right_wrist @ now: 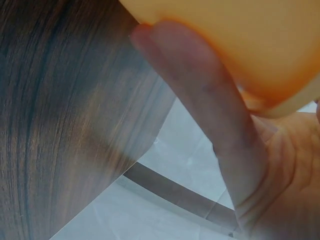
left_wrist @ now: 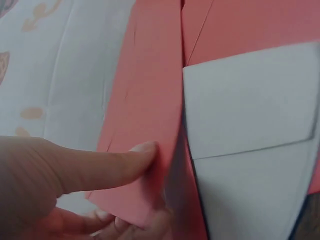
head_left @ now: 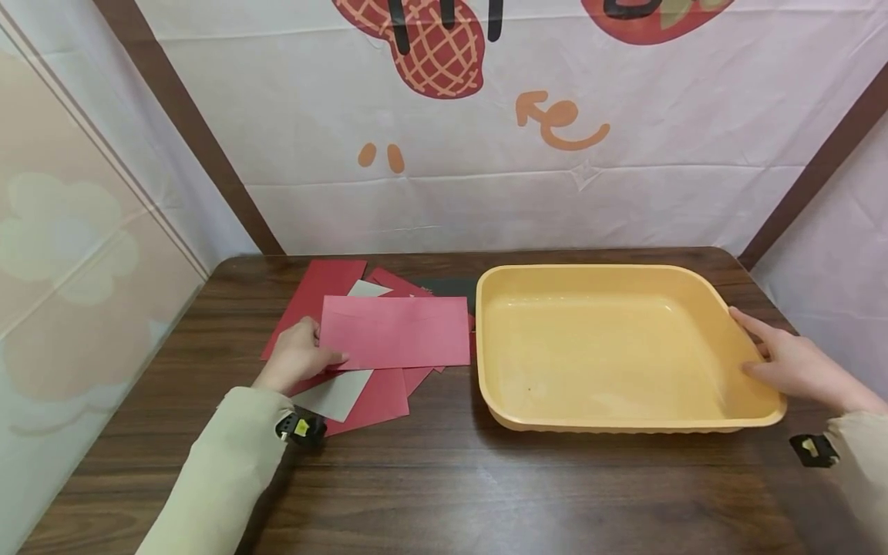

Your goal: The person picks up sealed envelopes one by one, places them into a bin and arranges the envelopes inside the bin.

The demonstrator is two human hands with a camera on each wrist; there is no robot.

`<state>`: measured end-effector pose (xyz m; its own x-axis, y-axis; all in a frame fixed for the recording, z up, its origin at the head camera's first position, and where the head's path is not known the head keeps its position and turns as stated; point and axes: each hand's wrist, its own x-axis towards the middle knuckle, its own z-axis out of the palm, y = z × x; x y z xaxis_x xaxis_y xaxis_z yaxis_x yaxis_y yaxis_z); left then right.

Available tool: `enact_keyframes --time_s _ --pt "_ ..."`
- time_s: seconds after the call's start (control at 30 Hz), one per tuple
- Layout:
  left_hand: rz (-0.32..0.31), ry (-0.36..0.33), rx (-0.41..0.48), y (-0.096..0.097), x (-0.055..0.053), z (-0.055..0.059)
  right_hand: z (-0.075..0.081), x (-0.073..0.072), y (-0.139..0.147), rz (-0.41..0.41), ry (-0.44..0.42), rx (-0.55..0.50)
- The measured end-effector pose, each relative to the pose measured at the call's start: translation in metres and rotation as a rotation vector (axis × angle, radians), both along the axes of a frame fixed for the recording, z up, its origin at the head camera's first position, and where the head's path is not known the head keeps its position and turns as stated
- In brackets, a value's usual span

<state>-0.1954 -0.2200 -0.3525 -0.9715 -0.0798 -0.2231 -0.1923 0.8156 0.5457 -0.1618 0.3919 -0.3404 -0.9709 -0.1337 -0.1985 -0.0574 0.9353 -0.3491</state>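
Note:
My left hand [head_left: 294, 358] pinches a pinkish-red envelope [head_left: 398, 331] by its left end, thumb across the near face. The envelope lies over a spread of other paper envelopes; in the left wrist view its held end [left_wrist: 145, 90] lifts away from a white one [left_wrist: 250, 110]. Under it in the head view are a darker red envelope [head_left: 326, 289], more red ones [head_left: 378, 401] and a pale one [head_left: 336, 395]. My right hand [head_left: 798, 366] grips the right side of a yellow plastic tray [head_left: 597, 354], a finger along its outer wall in the right wrist view.
The tray stands on a dark wood table [head_left: 444, 493], just right of the envelopes. A dark green piece [head_left: 451, 287] shows behind them, partly covered. Printed cloth [head_left: 451, 208] hangs along the table's back edge, with more cloth at both sides.

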Motion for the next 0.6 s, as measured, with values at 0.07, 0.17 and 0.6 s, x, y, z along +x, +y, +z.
enact_keyframes --time_s 0.07,0.17,0.6 --pt "-0.001 0.017 0.06 0.001 0.002 -0.001 0.0 0.001 0.0 0.0 0.003 0.0" --pt "-0.016 0.047 0.137 0.001 0.005 -0.001 -0.002 0.001 0.0 0.005 0.016 -0.014" --pt "-0.023 0.114 0.288 -0.003 0.013 0.005 -0.006 -0.001 0.004 0.021 0.06 -0.009"
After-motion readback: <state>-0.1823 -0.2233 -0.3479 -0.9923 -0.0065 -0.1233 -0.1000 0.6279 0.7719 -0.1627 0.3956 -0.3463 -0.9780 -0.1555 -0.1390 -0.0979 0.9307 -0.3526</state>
